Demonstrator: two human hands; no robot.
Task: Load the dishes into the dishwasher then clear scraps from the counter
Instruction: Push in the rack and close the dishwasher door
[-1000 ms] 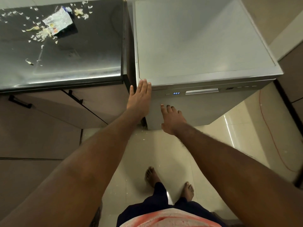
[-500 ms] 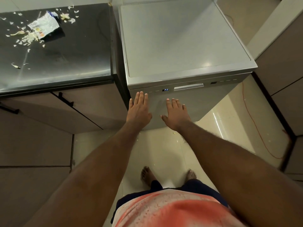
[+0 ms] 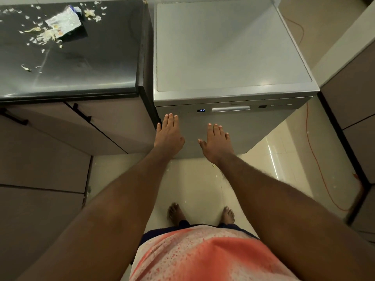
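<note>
The dishwasher [image 3: 223,57] stands closed at the centre, just right of the desk [image 3: 85,65], its small display [image 3: 201,110] reading P2. I see both hands laid against the door front below the control strip: the left hand [image 3: 169,134] by the door's left edge, the right hand [image 3: 217,142] near it, each grip flat, fingers straight, holding nothing. The scraps [image 3: 47,35] lie scattered over the far left of the dark desk around a crumpled wrapper [image 3: 65,22]. A few bits dot the pale floor [image 3: 192,179], and an orange cable [image 3: 316,165] trails along the right.
</note>
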